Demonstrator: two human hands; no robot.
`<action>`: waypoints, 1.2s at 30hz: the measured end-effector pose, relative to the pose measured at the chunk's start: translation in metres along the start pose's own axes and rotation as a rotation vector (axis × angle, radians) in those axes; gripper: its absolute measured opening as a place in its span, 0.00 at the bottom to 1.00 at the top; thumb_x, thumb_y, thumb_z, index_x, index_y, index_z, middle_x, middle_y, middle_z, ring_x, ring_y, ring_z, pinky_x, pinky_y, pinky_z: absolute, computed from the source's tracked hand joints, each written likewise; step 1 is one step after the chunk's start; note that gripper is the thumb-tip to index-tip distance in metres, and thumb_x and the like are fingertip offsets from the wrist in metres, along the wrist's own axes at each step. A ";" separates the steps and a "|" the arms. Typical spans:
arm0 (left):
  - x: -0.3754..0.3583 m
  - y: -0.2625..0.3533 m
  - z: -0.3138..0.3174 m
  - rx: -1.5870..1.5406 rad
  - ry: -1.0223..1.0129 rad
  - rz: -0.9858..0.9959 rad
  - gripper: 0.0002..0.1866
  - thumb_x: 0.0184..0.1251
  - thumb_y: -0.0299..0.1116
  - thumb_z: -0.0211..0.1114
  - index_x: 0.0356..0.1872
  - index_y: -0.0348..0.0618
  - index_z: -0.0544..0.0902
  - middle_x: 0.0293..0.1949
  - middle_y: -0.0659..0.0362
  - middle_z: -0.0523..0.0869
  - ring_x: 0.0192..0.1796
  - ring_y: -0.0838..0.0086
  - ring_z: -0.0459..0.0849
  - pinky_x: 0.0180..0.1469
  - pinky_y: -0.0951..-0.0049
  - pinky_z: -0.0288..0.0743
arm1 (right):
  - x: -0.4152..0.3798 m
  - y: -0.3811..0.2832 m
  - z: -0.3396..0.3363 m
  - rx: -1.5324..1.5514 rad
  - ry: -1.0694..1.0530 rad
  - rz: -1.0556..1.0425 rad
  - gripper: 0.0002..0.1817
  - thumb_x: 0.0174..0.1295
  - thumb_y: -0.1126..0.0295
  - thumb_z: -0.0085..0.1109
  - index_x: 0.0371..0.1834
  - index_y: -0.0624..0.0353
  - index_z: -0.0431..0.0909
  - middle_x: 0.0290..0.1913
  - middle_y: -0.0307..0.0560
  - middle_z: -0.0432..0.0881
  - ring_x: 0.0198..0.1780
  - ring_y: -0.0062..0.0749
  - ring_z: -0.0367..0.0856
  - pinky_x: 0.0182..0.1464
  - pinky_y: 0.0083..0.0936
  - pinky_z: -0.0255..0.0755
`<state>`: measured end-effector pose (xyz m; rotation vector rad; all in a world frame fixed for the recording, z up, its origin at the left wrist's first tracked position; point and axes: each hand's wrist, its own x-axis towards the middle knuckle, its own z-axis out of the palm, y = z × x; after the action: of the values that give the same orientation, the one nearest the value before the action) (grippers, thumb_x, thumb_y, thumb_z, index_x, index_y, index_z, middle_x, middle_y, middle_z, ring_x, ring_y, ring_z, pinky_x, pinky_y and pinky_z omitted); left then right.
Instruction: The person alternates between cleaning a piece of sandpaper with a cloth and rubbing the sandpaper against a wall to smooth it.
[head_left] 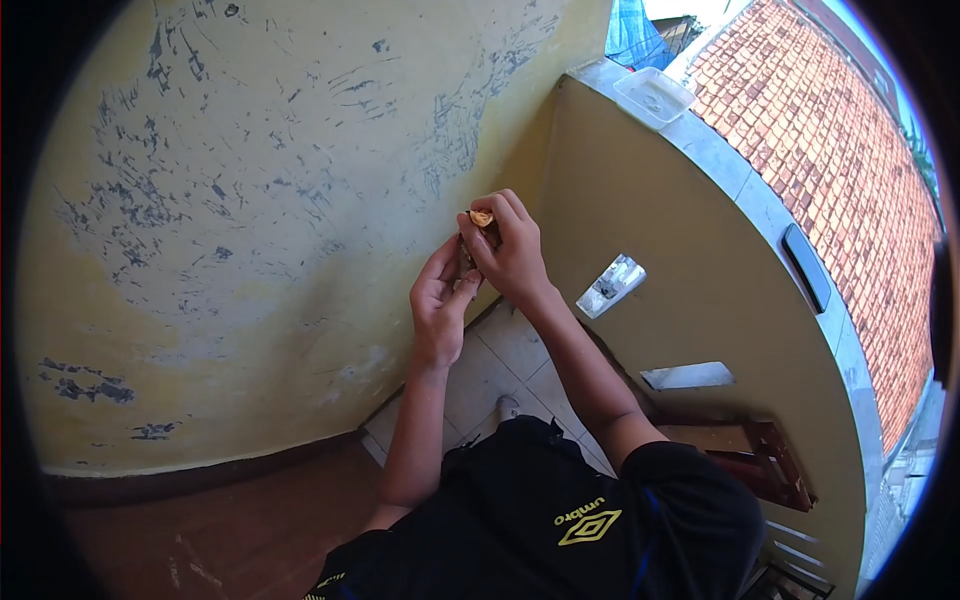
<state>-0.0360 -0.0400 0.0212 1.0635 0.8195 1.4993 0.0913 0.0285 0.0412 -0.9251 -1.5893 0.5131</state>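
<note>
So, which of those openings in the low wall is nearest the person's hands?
The uppermost opening, closest to the right hand; the pale opening and narrow slits sit farther down the low wall.

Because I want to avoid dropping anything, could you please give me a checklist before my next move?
1. Left hand gripping the small item: ok.
2. Right hand steadying it too: ok.
3. One hand free: not ok, both are occupied.
4. Item's underside secure: cannot tell, fingers cover much of it.
5. Clear plastic container upright on the ledge: ok.
6. Dark phone far from the ledge's edge: not ok, it seems near the roof side.
</note>
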 end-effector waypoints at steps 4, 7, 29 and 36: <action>-0.016 -0.003 -0.004 0.075 0.004 0.008 0.30 0.84 0.16 0.57 0.83 0.24 0.65 0.79 0.43 0.75 0.79 0.64 0.76 0.80 0.65 0.71 | -0.016 0.006 0.004 0.052 -0.037 -0.033 0.11 0.72 0.69 0.73 0.47 0.62 0.81 0.43 0.51 0.81 0.39 0.45 0.85 0.42 0.36 0.80; -0.022 -0.010 -0.005 0.117 0.008 0.039 0.29 0.84 0.16 0.57 0.83 0.24 0.65 0.80 0.44 0.74 0.80 0.63 0.75 0.82 0.65 0.69 | -0.022 0.005 0.004 0.042 -0.021 -0.070 0.10 0.72 0.69 0.72 0.46 0.62 0.81 0.42 0.51 0.81 0.39 0.45 0.84 0.43 0.36 0.80; -0.012 -0.016 -0.003 -0.050 -0.109 -0.177 0.40 0.66 0.08 0.56 0.83 0.30 0.68 0.80 0.47 0.75 0.80 0.64 0.77 0.83 0.60 0.70 | -0.027 0.031 -0.015 -0.054 0.117 -0.072 0.12 0.78 0.69 0.66 0.51 0.62 0.72 0.46 0.56 0.78 0.38 0.53 0.81 0.43 0.42 0.77; -0.011 -0.019 0.002 -0.198 -0.011 -0.206 0.38 0.68 0.09 0.56 0.82 0.34 0.72 0.77 0.51 0.79 0.75 0.66 0.81 0.82 0.60 0.74 | -0.034 0.020 -0.045 0.262 0.254 0.391 0.12 0.79 0.68 0.66 0.49 0.63 0.73 0.39 0.55 0.82 0.37 0.42 0.83 0.40 0.36 0.77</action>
<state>-0.0270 -0.0469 0.0021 0.8150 0.7326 1.3676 0.1403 0.0060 0.0161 -1.0566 -1.0844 0.8209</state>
